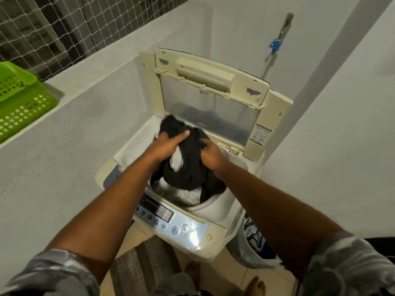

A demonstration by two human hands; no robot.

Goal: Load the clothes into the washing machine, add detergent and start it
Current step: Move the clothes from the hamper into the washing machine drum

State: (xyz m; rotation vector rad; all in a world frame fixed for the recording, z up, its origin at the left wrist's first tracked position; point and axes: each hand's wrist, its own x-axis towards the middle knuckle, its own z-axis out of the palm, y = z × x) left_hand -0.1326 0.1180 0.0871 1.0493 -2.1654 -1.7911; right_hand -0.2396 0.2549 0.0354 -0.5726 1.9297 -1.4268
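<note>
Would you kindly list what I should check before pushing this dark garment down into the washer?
1. Lid raised, clear of the hands: ok.
2. Left hand and right hand both grip the dark garment: ok.
3. It sits fully below the drum rim: not ok, it bulges above.
4. Room left underneath it: cannot tell.
5. Detergent at hand: cannot tell, none in view.

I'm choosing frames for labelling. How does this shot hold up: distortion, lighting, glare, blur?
Head view: wide-angle distortion bows the wall edges and stretches the forearms; light is dim and flat, without harsh glare; the window of the raised lid carries a hazy reflection; the left hand and right hand gripping the dark garment look fairly sharp; the wall tap is blurred; control panel labels unreadable.
</note>
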